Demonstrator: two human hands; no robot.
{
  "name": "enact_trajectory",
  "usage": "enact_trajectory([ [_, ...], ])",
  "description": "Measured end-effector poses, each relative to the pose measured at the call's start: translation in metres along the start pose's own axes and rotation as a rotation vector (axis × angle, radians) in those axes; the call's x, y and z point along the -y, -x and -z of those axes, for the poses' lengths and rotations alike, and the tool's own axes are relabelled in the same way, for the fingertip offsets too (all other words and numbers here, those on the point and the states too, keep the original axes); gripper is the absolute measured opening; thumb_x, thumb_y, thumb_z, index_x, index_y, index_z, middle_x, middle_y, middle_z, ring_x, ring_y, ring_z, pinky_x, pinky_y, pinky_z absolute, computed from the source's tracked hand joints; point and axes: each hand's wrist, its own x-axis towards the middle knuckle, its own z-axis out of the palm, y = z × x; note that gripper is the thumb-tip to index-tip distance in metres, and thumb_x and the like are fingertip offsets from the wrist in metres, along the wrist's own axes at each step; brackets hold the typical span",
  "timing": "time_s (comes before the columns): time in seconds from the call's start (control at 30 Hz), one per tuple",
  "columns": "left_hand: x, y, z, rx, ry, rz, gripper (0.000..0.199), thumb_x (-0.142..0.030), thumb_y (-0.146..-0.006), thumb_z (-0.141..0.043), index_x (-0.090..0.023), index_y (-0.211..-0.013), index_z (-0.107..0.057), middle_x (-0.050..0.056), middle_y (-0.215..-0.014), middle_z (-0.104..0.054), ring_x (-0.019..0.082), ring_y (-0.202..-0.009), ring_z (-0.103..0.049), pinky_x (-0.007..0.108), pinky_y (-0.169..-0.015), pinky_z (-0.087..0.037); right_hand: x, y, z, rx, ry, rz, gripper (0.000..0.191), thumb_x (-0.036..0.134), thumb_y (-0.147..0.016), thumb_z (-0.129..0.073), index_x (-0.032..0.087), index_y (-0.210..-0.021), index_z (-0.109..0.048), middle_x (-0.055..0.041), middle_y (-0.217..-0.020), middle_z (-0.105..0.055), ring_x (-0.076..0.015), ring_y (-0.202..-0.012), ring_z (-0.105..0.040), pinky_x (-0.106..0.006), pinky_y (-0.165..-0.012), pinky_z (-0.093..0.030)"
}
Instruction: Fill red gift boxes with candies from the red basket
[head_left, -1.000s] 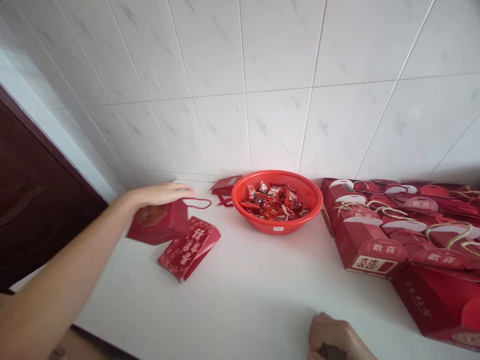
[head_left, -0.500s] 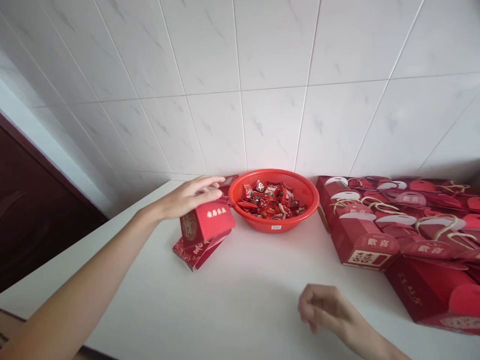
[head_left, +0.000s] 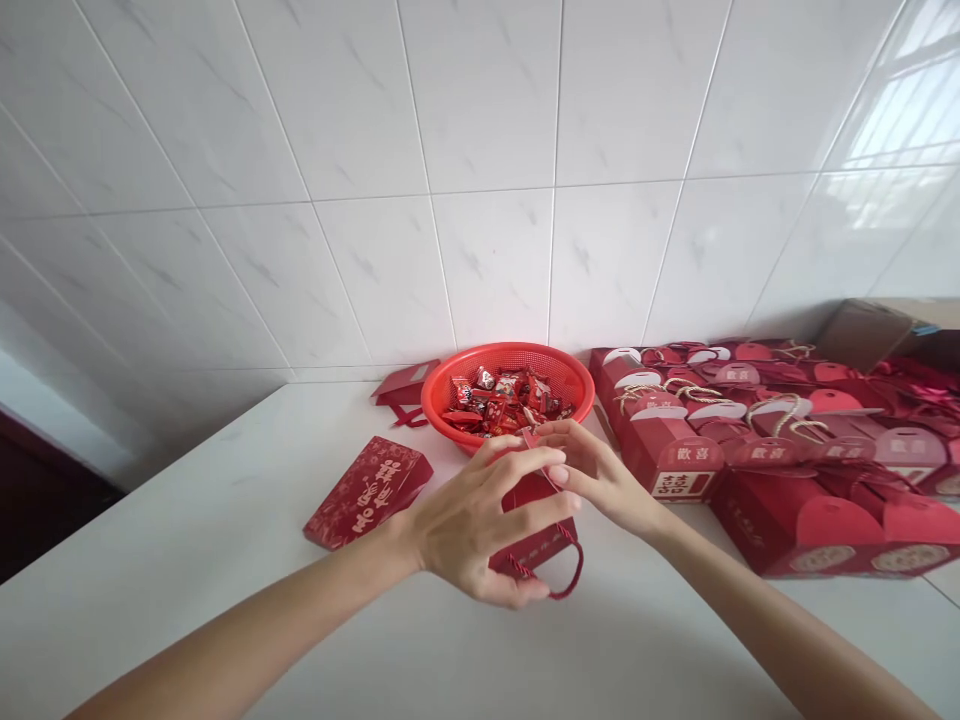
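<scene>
A small red gift box (head_left: 541, 545) with a twisted dark-red cord handle (head_left: 576, 572) sits on the white table in front of the basket. Across its top reaches my left hand (head_left: 487, 520), fingers spread and curved, partly hiding the box. At the box's upper edge, my right hand (head_left: 592, 475) has thumb and fingers bent around a raised red flap (head_left: 529, 438). A flat folded red box (head_left: 367, 490) with pale lettering lies left of my left hand. Directly behind both hands, a red plastic basket (head_left: 442, 415) holds several wrapped candies (head_left: 499, 400).
Rows of red gift boxes (head_left: 686, 455) with rope handles stand on the right. Another red box (head_left: 409, 385) lies behind the basket's left side. A brown carton (head_left: 862, 330) stands at the far right, against the white tiled wall (head_left: 495, 250).
The small box has moved off the folded one, rightward and nearer to me. My left hand has followed it, and my right hand has come up to its top. The view has turned right.
</scene>
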Motion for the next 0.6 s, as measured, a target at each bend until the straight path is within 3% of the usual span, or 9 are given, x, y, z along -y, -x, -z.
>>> enact_trajectory([
  [0.1, 0.01, 0.002, -0.008, -0.017, -0.029, 0.024, 0.083, -0.05, -0.082, -0.068, -0.025, -0.15, -0.028, 0.02, -0.139, -0.049, 0.035, -0.126, -0.053, 0.055, -0.107, -0.036, 0.001, 0.006, 0.007, 0.025, 0.104, 0.07, 0.061, 0.059, -0.083, -0.07, 0.023, -0.128, -0.049, -0.0068, -0.113, -0.061, -0.0128, -0.074, -0.056, -0.03, -0.067, -0.049],
  [0.23, 0.015, 0.002, -0.021, -0.056, -0.021, 0.027, 0.082, -0.054, -0.081, -0.067, -0.026, -0.148, -0.029, 0.019, -0.139, -0.049, 0.035, -0.125, -0.053, 0.055, -0.108, -0.035, 0.002, 0.011, 0.008, 0.059, 0.269, 0.075, 0.074, 0.059, -0.085, -0.069, 0.023, -0.141, -0.038, -0.0025, -0.093, -0.062, -0.0127, -0.068, -0.054, -0.027, -0.06, -0.046],
  [0.4, 0.018, 0.007, -0.038, -0.1, 0.013, 0.061, 0.089, -0.057, -0.079, -0.069, -0.025, -0.15, -0.025, 0.021, -0.14, -0.046, 0.037, -0.124, -0.053, 0.058, -0.106, -0.037, -0.006, 0.009, 0.005, -0.006, 0.243, 0.006, 0.064, 0.058, -0.094, -0.053, 0.024, -0.144, -0.033, -0.0121, -0.126, -0.058, -0.012, -0.07, -0.058, -0.029, -0.062, -0.05],
  [0.5, 0.021, 0.012, -0.042, -0.086, 0.094, 0.111, 0.086, -0.056, -0.081, -0.065, -0.025, -0.151, -0.026, 0.021, -0.143, -0.043, 0.037, -0.123, -0.054, 0.059, -0.106, -0.039, -0.008, 0.007, 0.002, -0.009, 0.267, -0.02, 0.049, 0.043, -0.097, -0.049, 0.024, -0.141, -0.038, -0.0084, -0.118, -0.063, -0.014, -0.074, -0.061, -0.03, -0.066, -0.051],
  [0.6, 0.024, 0.017, -0.038, -0.028, 0.173, 0.175, 0.077, -0.053, -0.088, -0.058, -0.024, -0.152, -0.028, 0.021, -0.146, -0.043, 0.037, -0.127, -0.052, 0.057, -0.105, -0.043, -0.009, 0.007, -0.001, -0.017, 0.338, -0.006, 0.043, 0.022, -0.091, -0.051, 0.024, -0.133, -0.043, -0.0066, -0.119, -0.064, -0.0105, -0.064, -0.057, -0.027, -0.059, -0.048],
])
